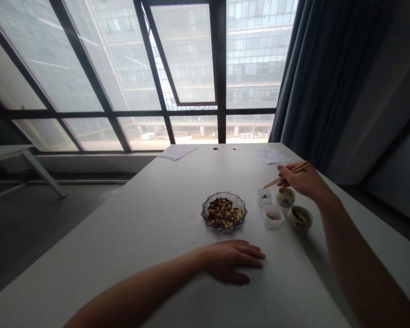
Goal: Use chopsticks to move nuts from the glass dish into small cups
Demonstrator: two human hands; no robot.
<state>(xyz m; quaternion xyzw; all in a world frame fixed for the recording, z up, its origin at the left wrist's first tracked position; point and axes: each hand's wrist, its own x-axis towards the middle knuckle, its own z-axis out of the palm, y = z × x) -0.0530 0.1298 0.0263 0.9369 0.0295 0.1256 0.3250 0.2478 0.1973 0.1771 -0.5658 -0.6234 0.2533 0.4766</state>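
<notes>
My right hand (299,177) is closed around a pair of wooden chopsticks (283,176). Their tips are over a small white square container (260,200) with a few dark pieces in it. Close by stand a second white container (272,223) with light brown pieces and two beige ceramic cups, one farther back (286,201) and one nearer (301,225) with dark contents. Left of these, a scalloped glass bowl (205,221) holds mixed nuts. In front of that bowl my left hand (234,260) lies flat on the table, fingers spread, holding nothing.
Everything stands on a long white table (150,228). Papers lie at its far left (178,152) and far right (271,155). Behind it are large windows, with a blue curtain (314,82) on the right. Another white table (8,151) stands at the left.
</notes>
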